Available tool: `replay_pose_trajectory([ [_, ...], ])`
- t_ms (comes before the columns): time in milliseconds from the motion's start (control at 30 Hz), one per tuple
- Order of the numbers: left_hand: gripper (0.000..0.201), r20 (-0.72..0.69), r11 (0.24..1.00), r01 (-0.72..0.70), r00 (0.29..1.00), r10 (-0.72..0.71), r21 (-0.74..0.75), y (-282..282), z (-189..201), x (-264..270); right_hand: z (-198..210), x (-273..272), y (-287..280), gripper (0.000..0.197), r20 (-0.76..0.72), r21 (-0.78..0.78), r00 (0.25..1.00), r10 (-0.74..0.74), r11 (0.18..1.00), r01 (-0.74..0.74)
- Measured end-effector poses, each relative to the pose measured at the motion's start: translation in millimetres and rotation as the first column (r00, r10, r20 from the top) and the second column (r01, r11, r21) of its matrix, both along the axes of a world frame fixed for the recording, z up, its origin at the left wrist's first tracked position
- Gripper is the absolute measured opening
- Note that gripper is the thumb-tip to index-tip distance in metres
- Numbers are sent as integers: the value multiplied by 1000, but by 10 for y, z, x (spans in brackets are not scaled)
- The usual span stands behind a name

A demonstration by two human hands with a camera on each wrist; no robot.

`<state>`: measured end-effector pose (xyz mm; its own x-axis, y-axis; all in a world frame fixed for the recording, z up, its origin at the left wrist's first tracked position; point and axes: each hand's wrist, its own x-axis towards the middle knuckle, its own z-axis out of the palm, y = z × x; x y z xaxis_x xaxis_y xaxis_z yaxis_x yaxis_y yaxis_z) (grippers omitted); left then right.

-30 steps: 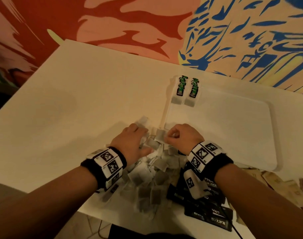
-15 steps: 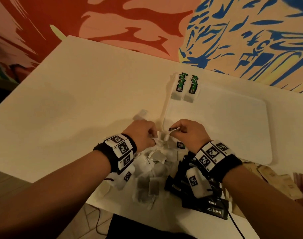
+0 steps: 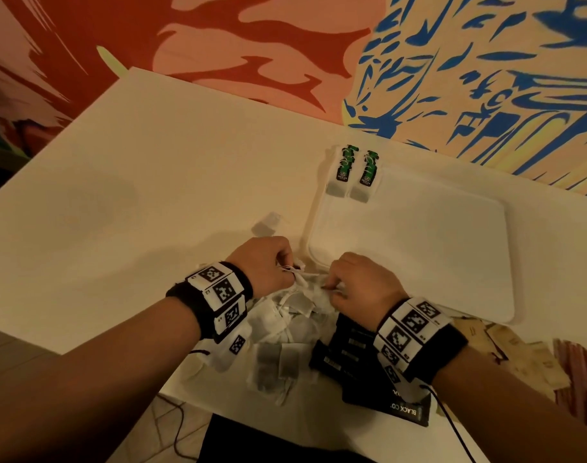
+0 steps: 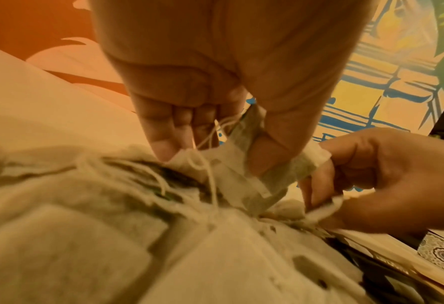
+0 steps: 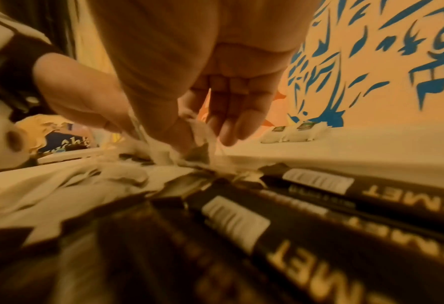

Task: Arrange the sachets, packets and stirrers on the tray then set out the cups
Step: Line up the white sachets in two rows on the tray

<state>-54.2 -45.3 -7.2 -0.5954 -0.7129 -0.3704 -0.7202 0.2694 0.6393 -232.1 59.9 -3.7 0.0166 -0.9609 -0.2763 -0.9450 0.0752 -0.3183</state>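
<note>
A heap of white tea bags (image 3: pixel 285 332) lies at the table's near edge, beside the white tray (image 3: pixel 419 248). My left hand (image 3: pixel 268 265) pinches one tea bag (image 4: pixel 244 164) between thumb and fingers, its string trailing into the heap. My right hand (image 3: pixel 359 285) pinches another tea bag (image 5: pixel 200 142) at the heap's right side, just off the tray's near left corner. Two green-labelled tea bags (image 3: pixel 353 173) lie side by side on the tray's far left corner. Black coffee sachets (image 3: pixel 362 369) sit under my right wrist.
Brown sugar packets (image 3: pixel 512 349) and reddish stirrers (image 3: pixel 582 379) lie at the right, near the tray's front edge. One stray tea bag (image 3: pixel 267 223) lies left of the tray. A painted wall (image 3: pixel 452 61) stands behind the white table (image 3: pixel 151 182).
Both hands have drawn slightly back toward me over the tea bag heap and stay close together, each still pinching tea bag paper. The tray's contents have not changed.
</note>
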Motion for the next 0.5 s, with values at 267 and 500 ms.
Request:
replay_pose_trajectory([
  [267,31,-86,993,115,990,-113,15,82,-49,-116,23,99,-64,67,-153,203,974,168,970,-135],
  [500,25,-130,995,101,986,-103,-26,49,17,-126,-21,63,-94,31,-81,147,989,123,983,-110],
])
